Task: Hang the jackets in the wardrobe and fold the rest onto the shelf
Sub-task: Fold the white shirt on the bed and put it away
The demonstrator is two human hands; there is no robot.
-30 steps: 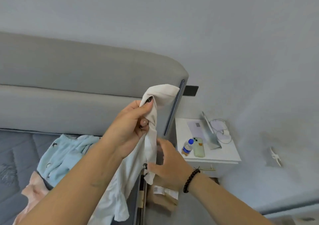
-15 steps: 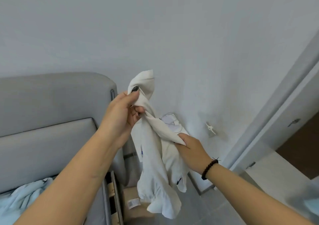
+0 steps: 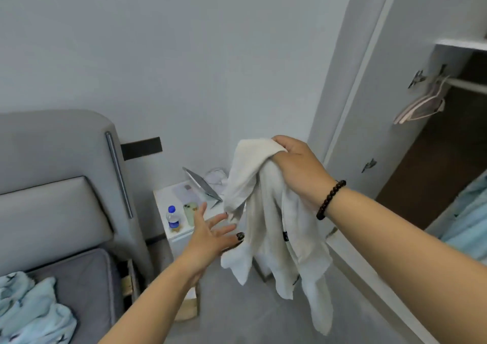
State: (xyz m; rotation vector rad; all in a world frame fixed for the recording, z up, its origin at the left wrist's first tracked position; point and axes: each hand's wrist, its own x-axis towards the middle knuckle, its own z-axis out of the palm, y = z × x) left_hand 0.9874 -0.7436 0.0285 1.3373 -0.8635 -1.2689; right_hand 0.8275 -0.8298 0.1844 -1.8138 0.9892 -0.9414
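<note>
The right hand (image 3: 297, 167), a black bead bracelet (image 3: 330, 200) on its wrist, is curled tight round the bunched top of a white cotton garment (image 3: 266, 212), which hangs limp in the air from that grip, its loose ends dangling above the grey floor (image 3: 237, 314). The left hand (image 3: 210, 234) has let go: half a second ago it pinched the top of the cloth, and now it floats lower with fingers spread, dark-nailed fingertips just beside the hanging fabric, holding nothing. The grip has swapped sides, for the right hand earlier only clutched the cloth's middle. Behind the hands stands a white bedside table (image 3: 164, 198), more exposed than before, bearing a small blue-capped water bottle (image 3: 172, 218), a pale green phone (image 3: 190, 213) and a propped silver tablet (image 3: 201, 184). To the left rises the grey padded headboard (image 3: 58, 185), with a crumpled light blue patterned garment (image 3: 31, 309) on the grey mattress (image 3: 87, 277). The view has swung right since then, and the open wardrobe (image 3: 448, 138) now shows a rail with pale pink hangers (image 3: 421, 106) under a white shelf (image 3: 461, 45).
</note>
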